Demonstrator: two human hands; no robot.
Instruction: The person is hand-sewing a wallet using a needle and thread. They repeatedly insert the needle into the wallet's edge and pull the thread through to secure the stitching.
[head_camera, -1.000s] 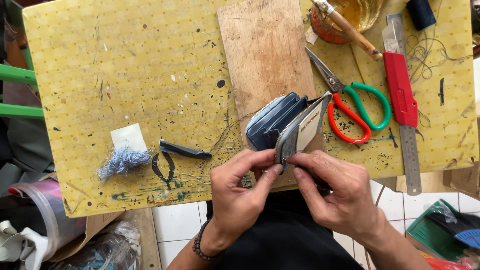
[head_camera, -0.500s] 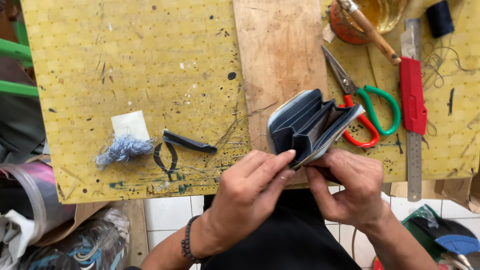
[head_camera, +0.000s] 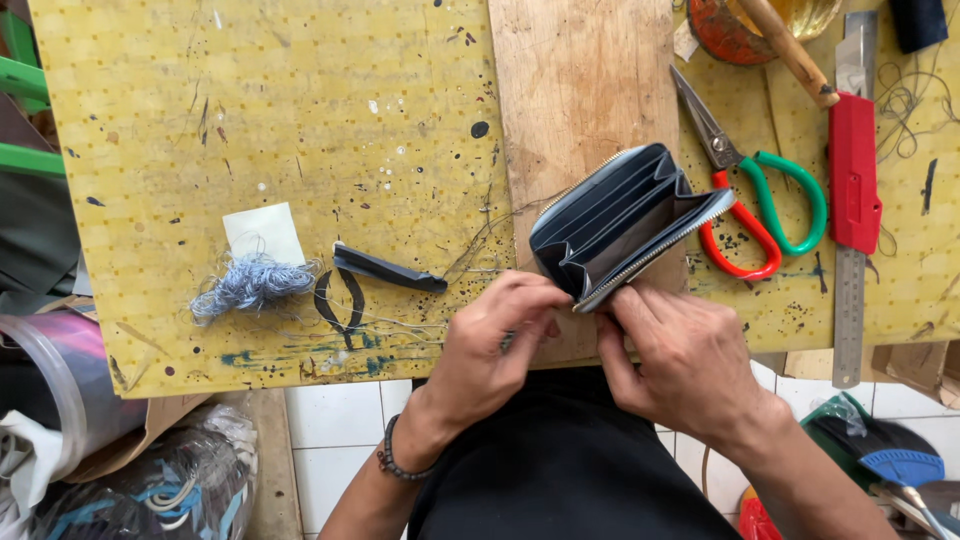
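Zip wallet gaping open, accordion pockets look empty.
Left hand and right hand both pinch its lower zipper edge.

Wallet matt dark leather, metal zip; board rough bare wood; scissors glossy plastic handles.

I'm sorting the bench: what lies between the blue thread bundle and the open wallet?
In the head view, between the thread bundle and the wallet lie a black curved strip and a black flat piece on the yellow mat.
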